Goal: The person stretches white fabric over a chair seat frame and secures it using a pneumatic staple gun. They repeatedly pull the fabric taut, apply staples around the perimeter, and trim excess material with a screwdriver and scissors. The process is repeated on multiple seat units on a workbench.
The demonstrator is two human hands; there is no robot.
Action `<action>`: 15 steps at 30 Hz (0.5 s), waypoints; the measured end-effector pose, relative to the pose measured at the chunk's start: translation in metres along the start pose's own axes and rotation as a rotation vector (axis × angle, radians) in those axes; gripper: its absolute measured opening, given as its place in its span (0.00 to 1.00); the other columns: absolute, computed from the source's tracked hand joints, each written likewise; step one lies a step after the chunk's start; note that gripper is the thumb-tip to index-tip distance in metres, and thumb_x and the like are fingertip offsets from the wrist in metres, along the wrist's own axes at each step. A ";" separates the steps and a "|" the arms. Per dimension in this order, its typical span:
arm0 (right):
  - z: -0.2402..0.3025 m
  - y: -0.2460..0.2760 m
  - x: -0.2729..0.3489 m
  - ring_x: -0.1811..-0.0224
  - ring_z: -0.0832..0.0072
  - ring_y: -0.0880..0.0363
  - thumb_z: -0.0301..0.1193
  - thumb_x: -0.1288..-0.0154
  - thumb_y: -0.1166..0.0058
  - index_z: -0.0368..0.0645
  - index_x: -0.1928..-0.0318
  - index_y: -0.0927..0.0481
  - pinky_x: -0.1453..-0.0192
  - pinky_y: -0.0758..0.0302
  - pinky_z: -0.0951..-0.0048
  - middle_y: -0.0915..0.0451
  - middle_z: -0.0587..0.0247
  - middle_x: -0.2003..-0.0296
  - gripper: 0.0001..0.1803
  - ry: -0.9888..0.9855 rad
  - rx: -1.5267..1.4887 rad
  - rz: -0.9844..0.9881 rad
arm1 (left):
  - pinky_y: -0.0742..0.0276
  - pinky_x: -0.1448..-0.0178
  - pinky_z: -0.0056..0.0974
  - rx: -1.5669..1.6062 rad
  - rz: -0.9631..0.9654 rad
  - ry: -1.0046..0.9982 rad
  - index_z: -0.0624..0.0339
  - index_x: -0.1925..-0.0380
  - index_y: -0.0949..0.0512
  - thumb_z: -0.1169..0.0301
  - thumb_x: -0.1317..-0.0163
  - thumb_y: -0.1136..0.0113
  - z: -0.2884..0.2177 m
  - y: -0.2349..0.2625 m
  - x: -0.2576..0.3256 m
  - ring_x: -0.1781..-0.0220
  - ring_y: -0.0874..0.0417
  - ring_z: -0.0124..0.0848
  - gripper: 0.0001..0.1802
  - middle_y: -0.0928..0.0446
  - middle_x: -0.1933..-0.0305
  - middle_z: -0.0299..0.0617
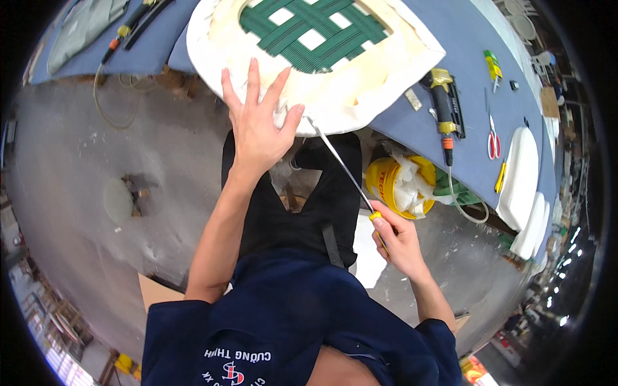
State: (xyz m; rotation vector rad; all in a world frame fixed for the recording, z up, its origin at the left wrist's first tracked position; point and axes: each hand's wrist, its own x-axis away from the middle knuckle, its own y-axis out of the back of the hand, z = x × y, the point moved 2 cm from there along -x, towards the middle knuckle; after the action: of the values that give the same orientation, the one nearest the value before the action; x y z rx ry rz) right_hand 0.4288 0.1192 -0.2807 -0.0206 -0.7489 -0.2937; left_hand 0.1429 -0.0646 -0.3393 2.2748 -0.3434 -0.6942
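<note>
A chair seat (pixel 370 112) lies underside up at the table's near edge, its white cover wrapped over a pale frame. Green woven webbing (pixel 315 32) shows through the oval opening in its middle. My left hand (pixel 261 122) rests on the near left rim, fingers spread over the cover and holding nothing. In my right hand (pixel 396 238) is a long screwdriver (pixel 344 164) with a yellow and black handle. Its shaft slants up and left, and the tip touches the cover at the near rim, close to my left thumb.
On the blue table (pixel 399 128) to the right lie a staple gun (pixel 444 106) with an air hose, red-handled scissors (pixel 494 145), a yellow cutter (pixel 500 177) and white padded pieces (pixel 520 177). Another air tool (pixel 132 26) lies far left. Below the table stands a yellow bucket (pixel 383 180) of scraps.
</note>
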 end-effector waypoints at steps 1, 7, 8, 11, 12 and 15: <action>0.006 0.000 0.001 0.84 0.73 0.26 0.38 0.15 0.40 0.53 0.24 0.19 0.76 0.31 0.68 0.21 0.67 0.77 0.24 0.219 0.353 -0.110 | 0.57 0.10 0.70 -0.032 0.003 0.020 0.42 0.26 0.17 0.58 0.31 0.26 0.003 0.000 0.004 0.09 0.64 0.72 0.32 0.45 0.08 0.57; 0.024 -0.009 0.016 0.75 0.53 0.15 0.41 0.21 0.35 0.58 0.27 0.16 0.68 0.22 0.53 0.13 0.56 0.73 0.26 0.570 1.049 -0.390 | 0.57 0.10 0.70 0.005 0.005 0.025 0.42 0.26 0.18 0.57 0.32 0.25 0.008 -0.002 0.004 0.09 0.63 0.72 0.33 0.45 0.08 0.57; 0.024 -0.010 0.014 0.75 0.54 0.15 0.40 0.21 0.35 0.57 0.27 0.16 0.68 0.22 0.53 0.13 0.55 0.73 0.25 0.588 1.025 -0.380 | 0.57 0.10 0.70 0.009 0.001 0.019 0.41 0.26 0.18 0.58 0.32 0.25 0.009 -0.001 0.004 0.09 0.63 0.72 0.33 0.45 0.08 0.57; 0.008 -0.009 0.002 0.76 0.57 0.16 0.40 0.19 0.37 0.52 0.28 0.16 0.69 0.23 0.56 0.15 0.55 0.73 0.24 0.636 0.863 -0.334 | 0.58 0.10 0.71 -0.023 0.012 -0.059 0.40 0.24 0.19 0.56 0.31 0.27 0.008 -0.007 0.000 0.09 0.61 0.71 0.34 0.44 0.09 0.58; -0.011 -0.007 -0.006 0.78 0.60 0.17 0.40 0.17 0.39 0.51 0.28 0.17 0.71 0.24 0.58 0.17 0.56 0.75 0.22 0.656 0.751 -0.311 | 0.55 0.11 0.73 -0.078 0.006 -0.097 0.39 0.25 0.19 0.55 0.31 0.28 0.010 -0.013 0.001 0.10 0.58 0.73 0.34 0.42 0.10 0.58; -0.003 0.006 -0.011 0.82 0.79 0.27 0.44 0.09 0.52 0.49 0.29 0.20 0.78 0.32 0.73 0.28 0.68 0.78 0.20 0.006 -0.153 0.293 | 0.53 0.12 0.73 -0.161 0.015 -0.117 0.35 0.22 0.21 0.47 0.32 0.27 0.029 -0.015 0.004 0.10 0.54 0.72 0.38 0.41 0.10 0.59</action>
State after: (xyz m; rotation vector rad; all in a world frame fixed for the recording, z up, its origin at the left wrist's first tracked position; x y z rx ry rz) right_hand 0.4250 0.1273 -0.2896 -0.2721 -0.7053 -0.0711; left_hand 0.1304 -0.0722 -0.3684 2.0827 -0.3465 -0.8200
